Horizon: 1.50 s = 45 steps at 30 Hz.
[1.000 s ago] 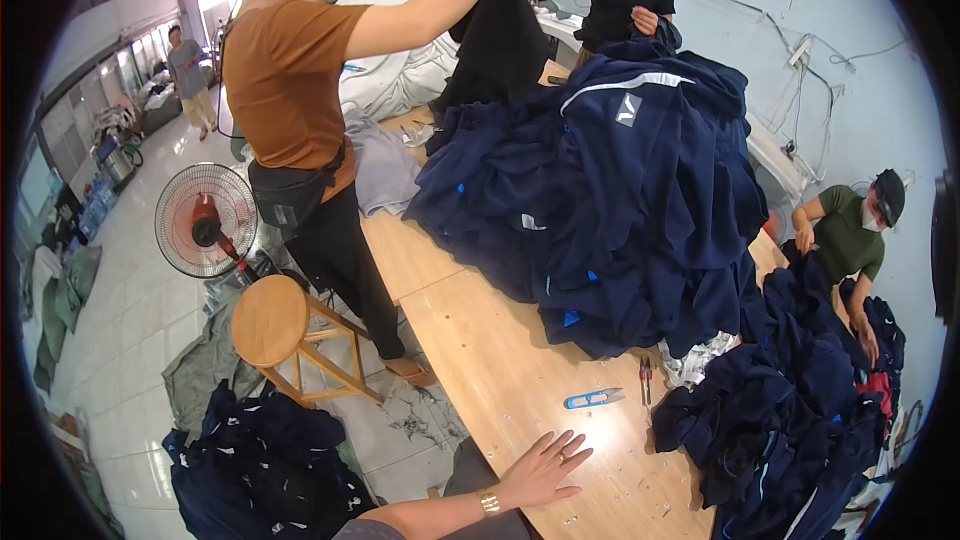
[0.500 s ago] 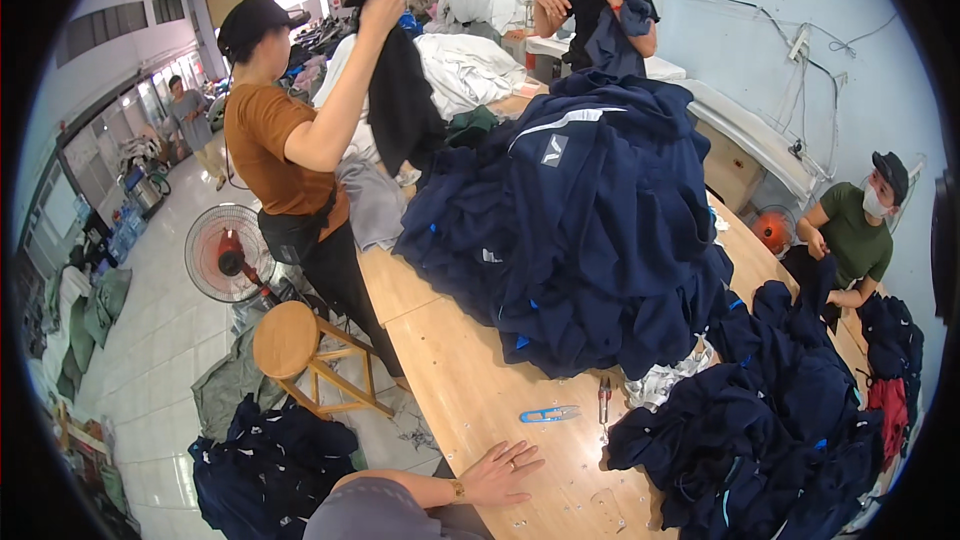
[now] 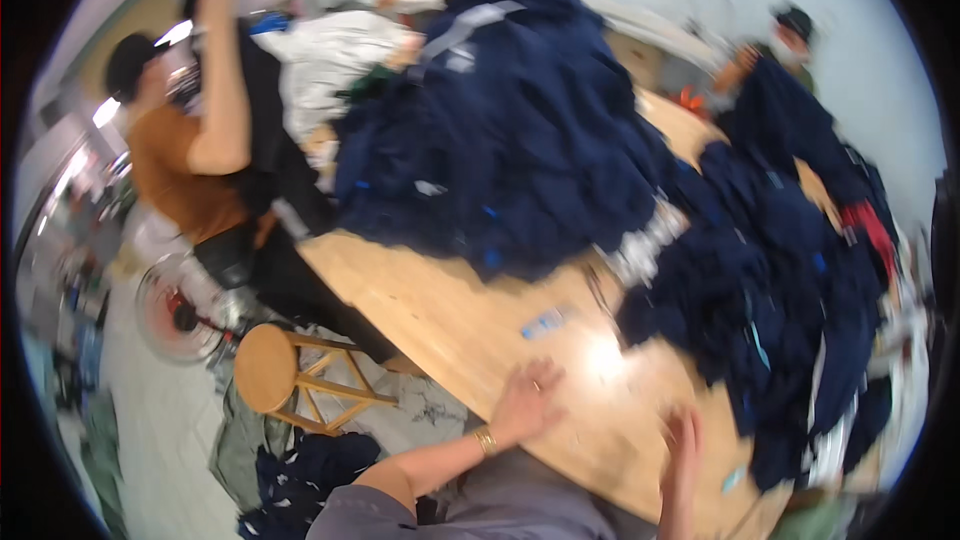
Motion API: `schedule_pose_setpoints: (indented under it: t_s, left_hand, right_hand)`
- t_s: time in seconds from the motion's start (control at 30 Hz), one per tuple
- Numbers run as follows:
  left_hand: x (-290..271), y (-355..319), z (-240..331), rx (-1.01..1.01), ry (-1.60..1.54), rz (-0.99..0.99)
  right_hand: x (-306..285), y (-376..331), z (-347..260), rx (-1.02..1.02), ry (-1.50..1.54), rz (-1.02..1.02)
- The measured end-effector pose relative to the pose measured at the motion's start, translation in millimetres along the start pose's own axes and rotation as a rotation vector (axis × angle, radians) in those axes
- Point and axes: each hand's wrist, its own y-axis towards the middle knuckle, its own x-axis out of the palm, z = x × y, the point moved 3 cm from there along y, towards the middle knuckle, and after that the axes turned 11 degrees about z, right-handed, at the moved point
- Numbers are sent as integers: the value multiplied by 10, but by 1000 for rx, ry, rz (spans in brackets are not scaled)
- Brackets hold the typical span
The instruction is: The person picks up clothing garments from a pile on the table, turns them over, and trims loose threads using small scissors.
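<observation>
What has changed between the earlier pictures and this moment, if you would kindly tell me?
The person's right hand has come into view over the table, with nothing visible in it. At far right, a co-worker's hand has raised a navy garment higher. The left hand stays near the table's edge, also holding nothing visible. The blue snips, large navy pile and stool stayed put.

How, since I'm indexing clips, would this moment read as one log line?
left hand: empty, over table; right hand: empty, over table; blue snips: on table; navy garments: heaped on table
</observation>
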Motion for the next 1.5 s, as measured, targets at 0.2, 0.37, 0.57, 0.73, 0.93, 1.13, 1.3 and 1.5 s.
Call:
schedule_pose_setpoints:
  t_s: [0.2,0.37,0.57,0.73,0.93,1.13,1.3,1.5]
  left_hand:
    - [15,-80,-26,1,61,115]
    - [144,-58,-41,18,10,43]
    - [105,-67,12,15,16,45]
    - [153,-77,-42,25,35,64]
    - [129,-85,-30,3,65,81]
    - [143,-125,-4,17,61,57]
    - [119,-137,-16,-2,72,34]
    - [-56,269,-2,-121,-525,127]
  right_hand:
    - [1643,-1304,-1772,580,270,-1372]
    - [1618,-2196,-2341,521,368,-1551]
    - [1279,-2007,-2292,435,59,-1412]
    - [1114,-1825,-2279,317,-92,-1335]
    - [1013,-1765,-2372,371,7,-1334]
    - [917,-1682,-2542,455,68,-1410]
    - [832,-1611,-2716,358,-104,-1453]
    - [884,-1513,-2405,-710,661,-1204]
